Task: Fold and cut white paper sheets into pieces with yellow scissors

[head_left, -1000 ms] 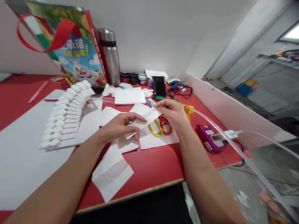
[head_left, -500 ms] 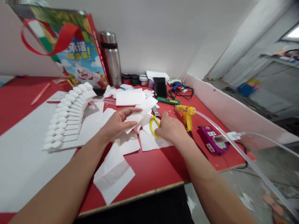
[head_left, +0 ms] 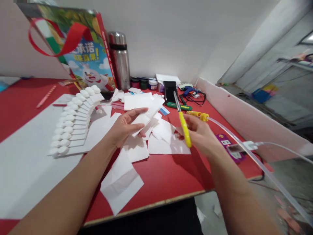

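Between thumb and fingers, my left hand (head_left: 126,128) grips a folded white piece of paper (head_left: 149,115) above the middle of the table. My right hand (head_left: 199,132) holds a pair of scissors (head_left: 183,125) by its yellow handles, blades pointing up and away. Loose white paper scraps (head_left: 163,142) lie under and between both hands. Left of my left hand stands a curved white piece (head_left: 80,122) with sticks and rows of white oval pads along its outer edge.
A yellow glue gun (head_left: 195,114) with a long clear glue stick lies behind my right hand, near a purple box (head_left: 226,147). Further back are a green cutter (head_left: 179,106), a black phone (head_left: 170,91), paint jars (head_left: 144,83), a steel flask (head_left: 119,62) and a printed bag (head_left: 90,65).
My right hand has lifted the scissors off the paper scraps, moved right and turned them upright. My left hand keeps the folded paper in nearly the same place.
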{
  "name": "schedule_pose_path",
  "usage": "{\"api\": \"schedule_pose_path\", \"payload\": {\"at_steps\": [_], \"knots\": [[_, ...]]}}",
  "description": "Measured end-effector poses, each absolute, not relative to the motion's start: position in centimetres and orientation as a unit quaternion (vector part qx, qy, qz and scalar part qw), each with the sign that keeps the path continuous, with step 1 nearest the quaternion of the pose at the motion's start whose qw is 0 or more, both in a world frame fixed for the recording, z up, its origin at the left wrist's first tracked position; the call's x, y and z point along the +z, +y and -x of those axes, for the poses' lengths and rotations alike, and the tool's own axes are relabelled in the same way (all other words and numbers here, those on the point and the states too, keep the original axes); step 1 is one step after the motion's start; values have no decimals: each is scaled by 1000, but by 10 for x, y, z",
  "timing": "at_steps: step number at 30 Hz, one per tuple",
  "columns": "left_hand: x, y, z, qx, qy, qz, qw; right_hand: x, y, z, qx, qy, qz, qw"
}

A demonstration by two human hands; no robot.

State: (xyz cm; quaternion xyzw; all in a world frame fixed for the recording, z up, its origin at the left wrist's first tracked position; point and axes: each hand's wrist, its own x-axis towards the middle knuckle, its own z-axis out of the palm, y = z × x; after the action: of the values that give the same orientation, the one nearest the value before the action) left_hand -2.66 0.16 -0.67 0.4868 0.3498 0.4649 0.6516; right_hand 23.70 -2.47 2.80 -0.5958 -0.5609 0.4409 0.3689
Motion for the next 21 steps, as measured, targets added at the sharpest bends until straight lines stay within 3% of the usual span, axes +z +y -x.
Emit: {"api": "schedule_pose_path", "payload": {"at_steps": [3,7,11,21], "knots": [[-3,1,26,485,342,-466,656,54,-42,-243,486,-545,578,364],[-1,0,24,495,332,-460,658,72,-61,-245,493,-596,579,259],[-1,-2,22,490,332,-455,666,70,-67,-242,516,-606,570,204],[-1,-7,17,458,312,-481,680,60,-63,-236,618,-569,500,211]]}}
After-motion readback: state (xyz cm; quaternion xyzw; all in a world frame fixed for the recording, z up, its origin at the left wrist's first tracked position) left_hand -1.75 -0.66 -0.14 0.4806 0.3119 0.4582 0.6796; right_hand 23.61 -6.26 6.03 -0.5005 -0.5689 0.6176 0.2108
